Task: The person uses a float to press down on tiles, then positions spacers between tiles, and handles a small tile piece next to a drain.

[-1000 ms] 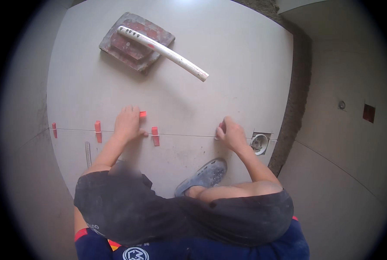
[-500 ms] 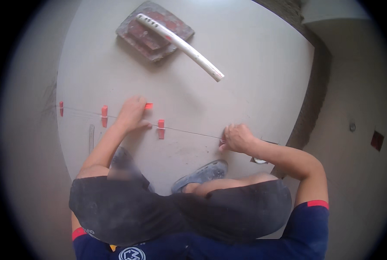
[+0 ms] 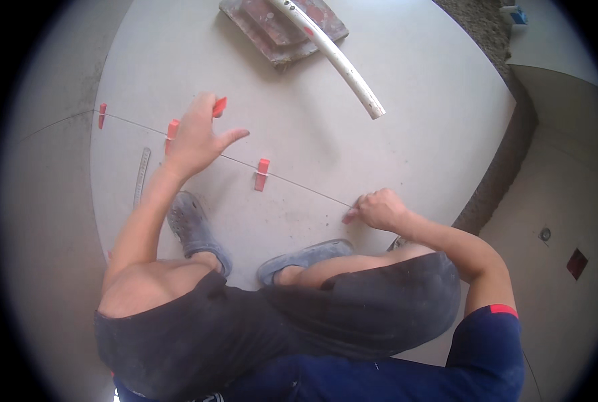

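Observation:
Red plastic tile-levelling wedges stand along a thin joint between large pale tiles (image 3: pixel 299 141). My left hand (image 3: pixel 195 137) is raised above the joint, its thumb stretched out and its other fingers curled on a loose red wedge (image 3: pixel 219 106). Partly behind that hand is one wedge (image 3: pixel 172 131) at the joint; another wedge (image 3: pixel 102 116) stands farther left. Between my hands, a third wedge (image 3: pixel 262 175) sits in a pale clip. My right hand (image 3: pixel 381 209) is closed at the joint's right part, around a red wedge mostly hidden by its fingers.
A stained block-like tool (image 3: pixel 279 33) with a white tubular handle (image 3: pixel 342 67) lies on the far tile. A metal ruler-like strip (image 3: pixel 142 175) is left of my clogs (image 3: pixel 195 224). Rough bare ground (image 3: pixel 493 167) borders the tile on the right.
My left hand has lifted up and leftward off the joint with the red wedge, its thumb now spread. My right hand stays at its place on the joint. The view has shifted slightly.

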The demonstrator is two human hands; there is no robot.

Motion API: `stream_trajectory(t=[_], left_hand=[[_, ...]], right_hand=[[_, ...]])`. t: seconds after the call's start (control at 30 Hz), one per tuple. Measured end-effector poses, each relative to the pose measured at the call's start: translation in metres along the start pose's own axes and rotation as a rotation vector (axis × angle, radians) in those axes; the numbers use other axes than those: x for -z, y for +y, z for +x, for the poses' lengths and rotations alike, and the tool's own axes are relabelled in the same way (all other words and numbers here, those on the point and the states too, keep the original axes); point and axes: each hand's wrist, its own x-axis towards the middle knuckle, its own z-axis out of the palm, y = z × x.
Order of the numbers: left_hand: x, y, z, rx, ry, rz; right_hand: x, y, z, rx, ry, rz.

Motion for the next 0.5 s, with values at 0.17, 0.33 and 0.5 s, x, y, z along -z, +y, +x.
stream_trajectory(t=[0.17, 0.33, 0.5], left_hand=[[0.073, 0.049, 0.027, 0.016, -0.310, -0.080], [0.110, 0.146, 0.063, -0.366, -0.505, -0.172], [0.013, 0.217, 0.051, -0.686, -0.733, -0.024]], right_hand=[[0.000, -0.002, -0.002, 0.054, 0.016, -0.030], [0.001, -0.022, -0.003, -0.353, 0.005, 0.190], [0.029, -0.063, -0.043, -0.126, 1.096, 1.512]])
